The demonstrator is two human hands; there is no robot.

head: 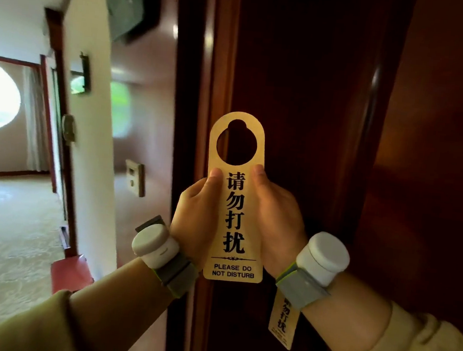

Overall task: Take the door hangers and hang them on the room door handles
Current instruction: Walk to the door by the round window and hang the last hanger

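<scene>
The dark door [304, 69] is filling the view, and no handle is showing. Both hands are holding one gold hanger [235, 198] upright before it, hole uppermost, likely to slip it over a handle. The left hand [196, 214] and right hand [275, 218] are each pinching an edge, thumbs on the front. A second hanger [282, 322] is hanging below the right wrist. Two hangers are showing.

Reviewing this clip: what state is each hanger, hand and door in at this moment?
Upper door hanger: upright, held by both hands, not hung.
Second door hanger: hanging below the right wrist; its top is hidden.
Left hand: gripping the hanger's left edge.
Right hand: gripping its right edge.
Dark wooden door: closed; handle not visible.
</scene>
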